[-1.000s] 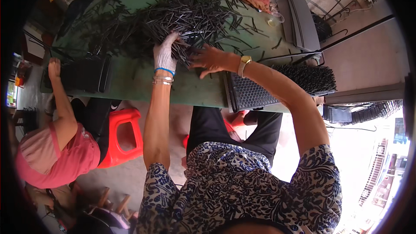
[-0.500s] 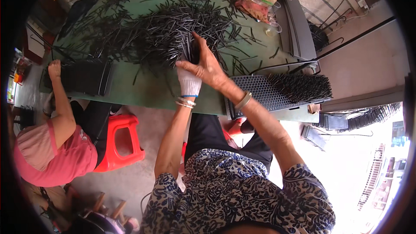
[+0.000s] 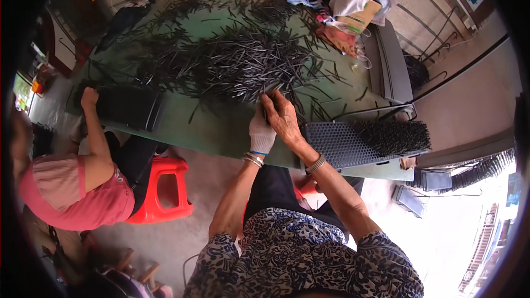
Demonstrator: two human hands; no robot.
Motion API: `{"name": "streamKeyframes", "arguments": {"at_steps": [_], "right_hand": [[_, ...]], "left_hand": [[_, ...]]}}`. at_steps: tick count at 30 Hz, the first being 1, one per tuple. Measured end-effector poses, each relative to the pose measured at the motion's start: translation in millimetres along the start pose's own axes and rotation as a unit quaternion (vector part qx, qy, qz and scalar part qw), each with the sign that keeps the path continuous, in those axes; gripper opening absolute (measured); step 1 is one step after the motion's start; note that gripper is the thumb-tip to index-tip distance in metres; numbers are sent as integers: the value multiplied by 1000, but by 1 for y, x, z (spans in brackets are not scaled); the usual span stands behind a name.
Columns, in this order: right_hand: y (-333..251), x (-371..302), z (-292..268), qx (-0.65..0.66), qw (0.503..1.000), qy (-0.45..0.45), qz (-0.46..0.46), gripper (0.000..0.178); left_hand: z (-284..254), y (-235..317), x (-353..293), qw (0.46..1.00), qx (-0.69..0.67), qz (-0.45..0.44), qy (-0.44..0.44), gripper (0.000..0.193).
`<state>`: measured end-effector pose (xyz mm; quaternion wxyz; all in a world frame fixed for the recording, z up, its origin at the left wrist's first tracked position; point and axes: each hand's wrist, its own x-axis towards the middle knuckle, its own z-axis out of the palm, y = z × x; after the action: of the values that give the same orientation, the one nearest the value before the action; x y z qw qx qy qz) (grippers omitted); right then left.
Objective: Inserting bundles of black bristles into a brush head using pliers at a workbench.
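Observation:
My left hand, in a pale glove with a blue cuff edge, is closed around a small bundle of thin black sticks. My bare right hand presses against the same bundle from the right, its fingers curled together over it. Most of the bundle is hidden by my fingers. Just beyond my hands lies a large loose heap of such sticks. To the right of my hands sits a dark perforated tray. Many short black sticks stand close together in its right part.
A green table carries all this. Cloths and bags lie at its back right, beside stacked grey panels. A person in pink works at the left near a red stool. A black rod reaches in from the right.
My right hand's fingers, spread apart beside the bundle before, have closed in on it. The whole scene has shifted down and right in the view.

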<state>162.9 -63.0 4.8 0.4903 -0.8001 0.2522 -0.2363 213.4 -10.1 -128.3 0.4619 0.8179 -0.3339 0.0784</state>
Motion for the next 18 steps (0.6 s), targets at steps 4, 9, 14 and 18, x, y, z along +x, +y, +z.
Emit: {"name": "streamKeyframes", "arguments": {"at_steps": [4, 9, 14, 18], "right_hand": [[1, 2, -6, -6, 1000, 1, -11, 35], [2, 18, -6, 22, 999, 31, -34, 30], [-24, 48, -28, 164, 968, 156, -111, 32], [-19, 68, -47, 237, 950, 169, -110, 31]], "left_hand": [[-6, 7, 6, 999, -18, 29, -17, 35], [-17, 23, 13, 997, -51, -25, -51, 30], [-36, 48, 19, 969, -174, -142, -103, 30], [-48, 40, 28, 828, -398, -363, -157, 26]]}}
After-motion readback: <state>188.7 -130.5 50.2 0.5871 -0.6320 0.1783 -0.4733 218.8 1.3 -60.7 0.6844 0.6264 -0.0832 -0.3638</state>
